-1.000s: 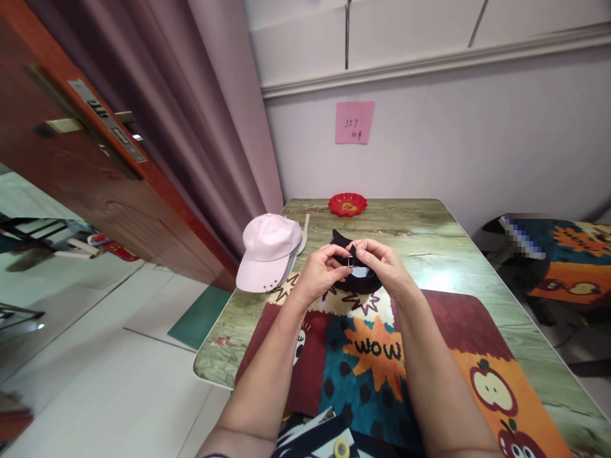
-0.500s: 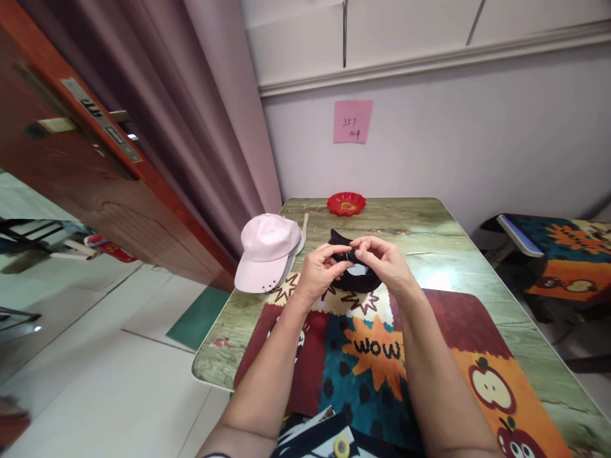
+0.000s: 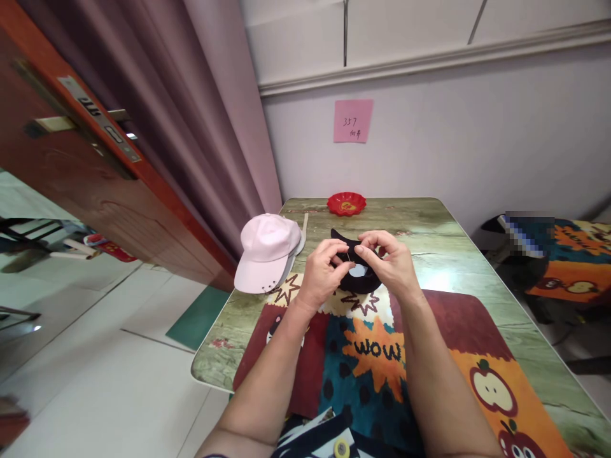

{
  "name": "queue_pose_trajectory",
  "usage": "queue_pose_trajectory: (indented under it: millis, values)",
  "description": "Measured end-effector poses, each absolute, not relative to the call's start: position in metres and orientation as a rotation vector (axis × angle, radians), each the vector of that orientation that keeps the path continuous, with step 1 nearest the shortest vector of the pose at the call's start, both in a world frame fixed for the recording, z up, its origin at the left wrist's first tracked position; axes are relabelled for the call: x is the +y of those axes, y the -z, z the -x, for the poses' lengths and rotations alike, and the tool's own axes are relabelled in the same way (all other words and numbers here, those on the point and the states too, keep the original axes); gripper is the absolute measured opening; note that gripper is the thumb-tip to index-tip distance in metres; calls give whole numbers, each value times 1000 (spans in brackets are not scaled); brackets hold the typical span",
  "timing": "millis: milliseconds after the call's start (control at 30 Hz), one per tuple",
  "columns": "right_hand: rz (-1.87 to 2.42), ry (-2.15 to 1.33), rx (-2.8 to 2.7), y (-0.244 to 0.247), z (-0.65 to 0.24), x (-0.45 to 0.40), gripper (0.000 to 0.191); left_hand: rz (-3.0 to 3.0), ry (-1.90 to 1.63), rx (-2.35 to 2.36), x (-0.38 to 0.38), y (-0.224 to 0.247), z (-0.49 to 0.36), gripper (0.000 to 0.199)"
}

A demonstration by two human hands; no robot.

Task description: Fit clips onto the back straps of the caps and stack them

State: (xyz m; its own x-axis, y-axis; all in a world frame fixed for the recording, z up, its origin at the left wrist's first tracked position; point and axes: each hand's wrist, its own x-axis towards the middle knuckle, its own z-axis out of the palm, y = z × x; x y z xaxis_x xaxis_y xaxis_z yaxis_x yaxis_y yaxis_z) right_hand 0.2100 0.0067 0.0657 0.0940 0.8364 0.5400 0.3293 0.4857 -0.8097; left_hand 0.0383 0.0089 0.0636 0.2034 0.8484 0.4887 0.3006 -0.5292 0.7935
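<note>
A black cap-like item (image 3: 365,282) with a pale patch inside lies at the middle of the table, partly hidden by my hands. My left hand (image 3: 324,270) is at its left side, thumb and fingers pinched near a thin light sliver over the black item. My right hand (image 3: 387,259) pinches the upper edge of the black item with thumb and forefinger. The two hands' fingertips are close together. What my left fingertips hold is too small to name. Left of my hands sits a pink cap (image 3: 267,245) with small rings on its brim, on top of a grey one.
A red scalloped dish (image 3: 346,204) is at the table's (image 3: 410,213) back edge. A colourful mat (image 3: 367,350) lies under my forearms. A wooden door (image 3: 119,184) and a curtain stand at left, another table at right.
Both hands have shifted slightly, their fingertips now a little farther apart over the black item. The pink cap and dish have not moved.
</note>
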Motion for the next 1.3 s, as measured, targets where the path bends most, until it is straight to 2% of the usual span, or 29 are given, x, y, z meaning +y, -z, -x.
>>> queue_pose_trajectory:
  millis: [200,433,867,1133,1300]
  values:
    - [1151,-715,-1412,-64,-206,3,24,-1992,-1313,1095,2,-69,-43,17]
    - [1058,-905,-1356,-63,-209,5,21,-2052,-1268,1136,3,-68,-43,21]
    - [1078,-739,-1472,-66,-211,2,15,-2083,-1135,1182,11,-78,-41,19]
    - [1202,-424,-1695,-70,-212,0,9,-2324,-963,1268,9,-88,-43,18]
    - [1211,-510,-1657,-71,-212,-1,11,-2364,-937,1290,8,-89,-44,16]
